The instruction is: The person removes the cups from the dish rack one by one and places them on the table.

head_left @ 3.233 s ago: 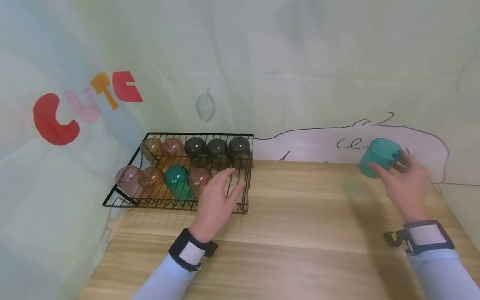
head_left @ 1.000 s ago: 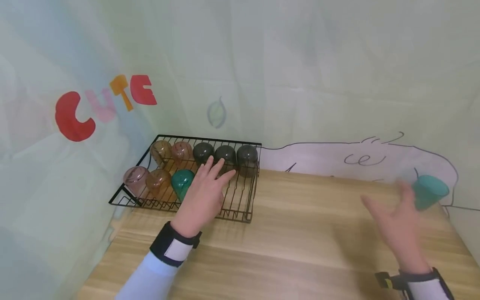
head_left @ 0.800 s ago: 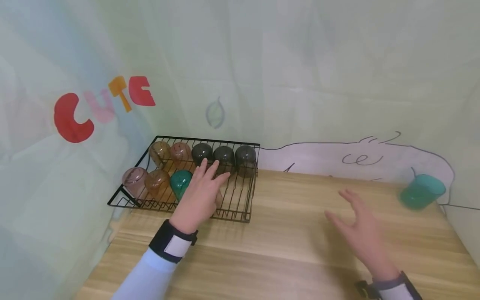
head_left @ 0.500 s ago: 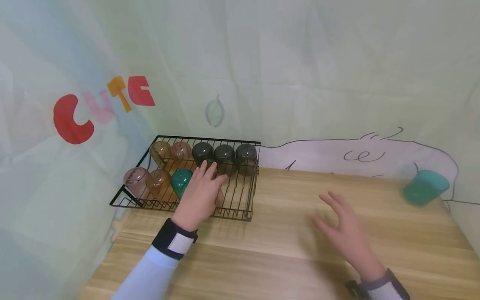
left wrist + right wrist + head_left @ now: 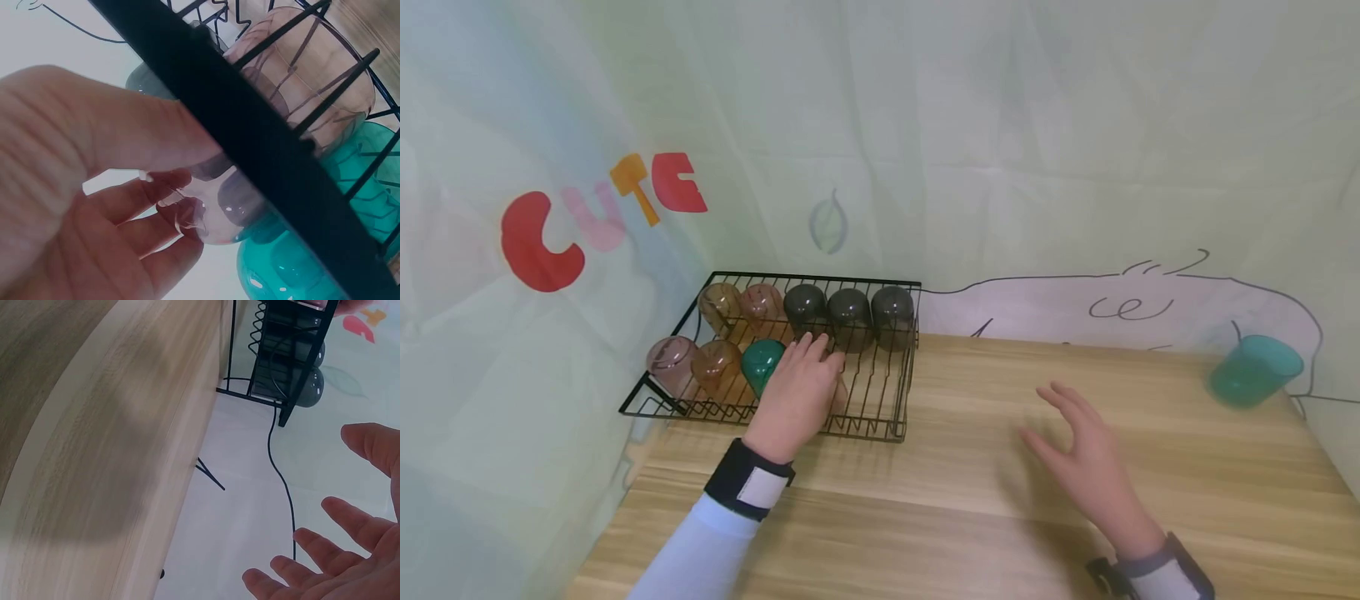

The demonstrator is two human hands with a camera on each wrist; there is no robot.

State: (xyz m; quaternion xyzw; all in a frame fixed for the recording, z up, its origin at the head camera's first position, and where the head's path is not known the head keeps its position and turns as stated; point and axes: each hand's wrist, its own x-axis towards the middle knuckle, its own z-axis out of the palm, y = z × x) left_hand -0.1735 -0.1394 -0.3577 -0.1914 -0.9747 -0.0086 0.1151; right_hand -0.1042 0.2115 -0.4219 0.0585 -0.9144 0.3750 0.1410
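My left hand [image 5: 796,402] reaches over the front of a black wire rack [image 5: 816,277] and grips a pinkish see-through cup [image 5: 211,219]. In the left wrist view the thumb and fingertips close round its rounded base, while the hand mostly hides it in the head view. Beside it in the front row sits a teal cup [image 5: 762,363], bottom up like the others. Over the table's middle my right hand [image 5: 1093,471] hovers with spread fingers, holding nothing. Another teal cup [image 5: 1255,372] stands mouth up at the far right.
Three dark grey cups [image 5: 850,312], an amber cup [image 5: 721,307] and a pink cup [image 5: 762,305] fill the rack's back row. An orange cup [image 5: 717,367] and a pale mauve cup [image 5: 672,360] sit front left. A fabric backdrop [image 5: 1037,167] borders the wooden table [image 5: 970,500].
The right hand carried the teal cup rightward, let it go on the table, then drew back left. The left hand moved onto the pinkish cup, and its fingers have curled further round it.
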